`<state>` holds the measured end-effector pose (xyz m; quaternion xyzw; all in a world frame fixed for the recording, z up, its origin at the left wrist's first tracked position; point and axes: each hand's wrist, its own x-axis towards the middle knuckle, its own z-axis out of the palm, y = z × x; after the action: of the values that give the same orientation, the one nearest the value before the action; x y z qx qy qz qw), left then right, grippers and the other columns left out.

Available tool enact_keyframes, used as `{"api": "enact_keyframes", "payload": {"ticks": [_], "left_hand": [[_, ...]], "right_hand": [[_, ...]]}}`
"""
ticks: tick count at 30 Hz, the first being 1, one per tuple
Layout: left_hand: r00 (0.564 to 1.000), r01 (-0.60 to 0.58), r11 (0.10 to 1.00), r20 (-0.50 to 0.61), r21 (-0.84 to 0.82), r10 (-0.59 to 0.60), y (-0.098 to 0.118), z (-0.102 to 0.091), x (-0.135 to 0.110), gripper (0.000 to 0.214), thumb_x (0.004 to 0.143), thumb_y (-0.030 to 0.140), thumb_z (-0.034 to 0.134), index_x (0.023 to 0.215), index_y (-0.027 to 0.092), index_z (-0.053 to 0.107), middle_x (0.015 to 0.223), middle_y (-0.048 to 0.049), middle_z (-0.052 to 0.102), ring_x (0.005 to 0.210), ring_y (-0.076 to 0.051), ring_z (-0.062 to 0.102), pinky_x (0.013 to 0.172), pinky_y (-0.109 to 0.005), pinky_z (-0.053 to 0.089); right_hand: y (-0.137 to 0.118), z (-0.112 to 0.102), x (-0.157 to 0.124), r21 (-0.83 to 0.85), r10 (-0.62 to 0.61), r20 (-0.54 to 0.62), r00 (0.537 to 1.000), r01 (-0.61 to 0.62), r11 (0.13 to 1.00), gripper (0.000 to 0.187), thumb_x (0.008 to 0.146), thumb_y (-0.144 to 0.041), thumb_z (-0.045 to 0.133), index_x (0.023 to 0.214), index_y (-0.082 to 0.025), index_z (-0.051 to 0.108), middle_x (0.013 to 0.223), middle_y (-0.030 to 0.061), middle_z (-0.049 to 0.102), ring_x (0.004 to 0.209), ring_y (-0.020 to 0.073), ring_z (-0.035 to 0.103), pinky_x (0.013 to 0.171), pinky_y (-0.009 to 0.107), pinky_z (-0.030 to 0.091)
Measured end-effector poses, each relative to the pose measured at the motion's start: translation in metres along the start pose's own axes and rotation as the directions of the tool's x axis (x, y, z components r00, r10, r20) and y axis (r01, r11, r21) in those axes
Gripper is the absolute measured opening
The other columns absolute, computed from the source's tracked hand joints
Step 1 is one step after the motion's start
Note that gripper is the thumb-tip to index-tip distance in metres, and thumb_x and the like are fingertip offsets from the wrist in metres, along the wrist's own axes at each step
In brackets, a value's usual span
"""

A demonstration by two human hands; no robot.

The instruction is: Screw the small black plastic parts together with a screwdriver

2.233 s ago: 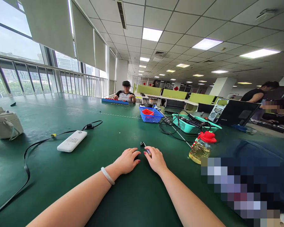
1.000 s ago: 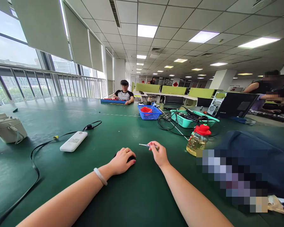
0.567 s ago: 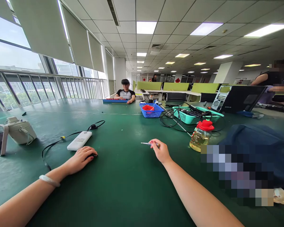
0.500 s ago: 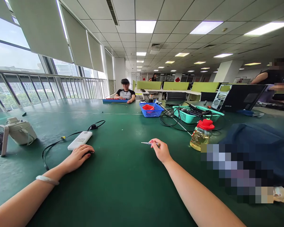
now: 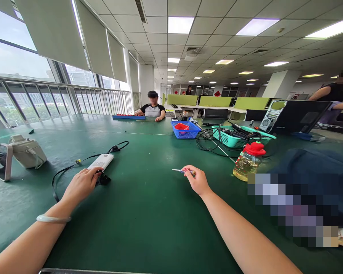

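Observation:
My left hand (image 5: 81, 184) is at the near end of a white slab-shaped device (image 5: 103, 160) that has a black cable (image 5: 65, 170). Its fingers are bunched together, and what lies under them is hidden. Right beside the fingertips is a small black object (image 5: 104, 179), too unclear to name. My right hand (image 5: 198, 179) pinches a small screwdriver (image 5: 178, 170) by its handle. The thin metal shaft points left, a little above the green table (image 5: 143, 220).
At left stand a phone (image 5: 4, 161) and a beige camera-like device (image 5: 28, 153). Ahead are a blue basket (image 5: 185, 133), a teal basket (image 5: 231, 140) of cables and a red-lidded bottle (image 5: 247, 165). Dark fabric (image 5: 314, 163) lies at right. A person (image 5: 153, 108) sits at the far end.
My left hand has drawn back to the left, and its fingers have bunched; the black object now shows beside them. My right hand still holds the screwdriver. The view has tilted slightly.

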<state>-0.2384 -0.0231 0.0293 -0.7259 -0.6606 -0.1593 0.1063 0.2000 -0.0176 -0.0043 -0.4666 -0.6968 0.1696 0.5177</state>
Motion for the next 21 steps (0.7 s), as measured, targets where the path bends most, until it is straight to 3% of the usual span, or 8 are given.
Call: {"api": "enact_keyframes", "payload": {"ticks": [6, 13, 21], "left_hand": [[0.997, -0.076, 0.997, 0.027, 0.011, 0.076, -0.002, 0.007, 0.002, 0.048, 0.086, 0.034, 0.03, 0.118, 0.022, 0.064, 0.109, -0.0111, 0.07, 0.111, -0.032, 0.057, 0.093, -0.045, 0.044], [0.987, -0.121, 0.99, 0.113, 0.076, 0.112, -0.004, 0.011, 0.002, 0.05, 0.087, 0.033, 0.029, 0.119, 0.025, 0.066, 0.11, -0.0119, 0.069, 0.112, -0.032, 0.058, 0.091, -0.044, 0.045], [0.994, -0.041, 0.964, 0.11, 0.261, 0.013, 0.012, -0.005, -0.007, 0.055, 0.091, 0.05, 0.027, 0.11, 0.023, 0.071, 0.096, -0.013, 0.072, 0.1, -0.033, 0.062, 0.088, -0.045, 0.044]], "right_hand": [[-0.001, 0.0, 0.0, -0.026, -0.01, 0.021, 1.0, 0.01, 1.0, 0.031, 0.088, -0.042, 0.046, 0.083, -0.02, 0.067, 0.069, 0.0028, 0.064, 0.057, 0.0153, 0.053, 0.054, 0.026, 0.04], [0.0, 0.0, 0.0, -0.014, 0.004, 0.033, 0.999, -0.003, 1.0, 0.03, 0.089, -0.041, 0.047, 0.084, -0.02, 0.067, 0.068, 0.0027, 0.064, 0.056, 0.0153, 0.054, 0.053, 0.026, 0.04], [0.0, 0.0, 0.0, -0.026, -0.004, 0.044, 0.999, 0.005, 1.0, 0.03, 0.089, -0.043, 0.047, 0.084, -0.021, 0.067, 0.069, 0.0025, 0.065, 0.058, 0.016, 0.057, 0.054, 0.026, 0.042]]}}
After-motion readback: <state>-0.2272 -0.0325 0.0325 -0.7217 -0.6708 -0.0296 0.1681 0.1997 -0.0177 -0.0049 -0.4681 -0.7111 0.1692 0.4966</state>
